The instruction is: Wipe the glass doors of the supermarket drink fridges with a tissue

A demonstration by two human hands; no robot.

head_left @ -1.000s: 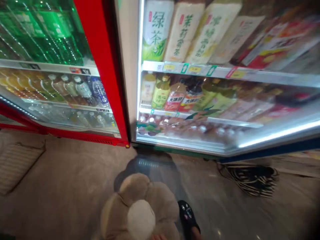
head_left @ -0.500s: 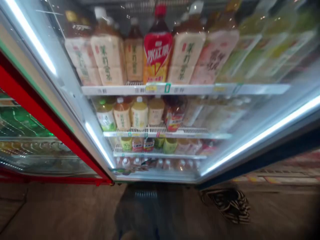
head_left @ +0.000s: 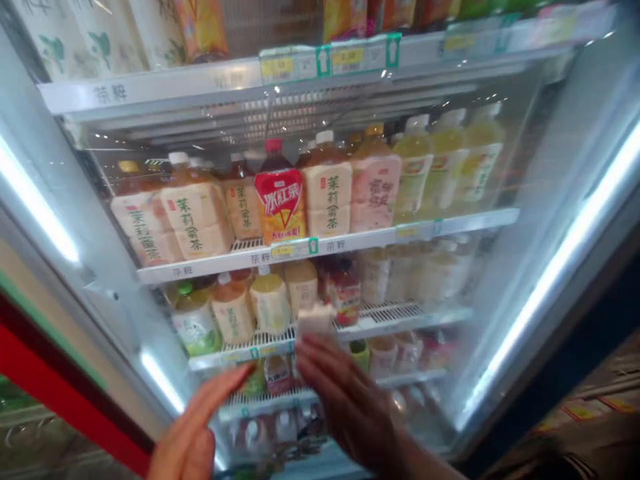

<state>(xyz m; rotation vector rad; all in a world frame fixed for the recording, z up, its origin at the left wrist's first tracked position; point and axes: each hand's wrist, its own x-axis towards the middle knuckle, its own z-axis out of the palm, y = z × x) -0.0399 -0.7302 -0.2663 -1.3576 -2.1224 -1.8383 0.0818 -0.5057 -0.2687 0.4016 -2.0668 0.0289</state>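
Observation:
Both my hands are raised low in front of a lit drinks fridge (head_left: 550,267). My left hand (head_left: 193,433) has its fingers stretched out together, pointing up and right toward the lower shelves, and holds nothing. My right hand (head_left: 345,400) lies flat with its fingers extended toward the wire shelf (head_left: 395,312). A small white block (head_left: 315,319) sits right at its fingertips; whether the fingers grip it is unclear. Tea bottles with cream labels (head_left: 200,217) and one red-labelled bottle (head_left: 280,200) stand on the shelf above.
Price tags run along the shelf edge (head_left: 350,243), and more bottles fill the top shelf (head_left: 200,80) and the lowest rows. Reflections show on the glass front. The red frame of a neighbouring fridge (head_left: 30,360) stands at the left. Bright light strips line both fridge sides.
The view has swung up from the floor and closer to the fridge shelves. Both my hands have come into view, reaching toward the lower shelves.

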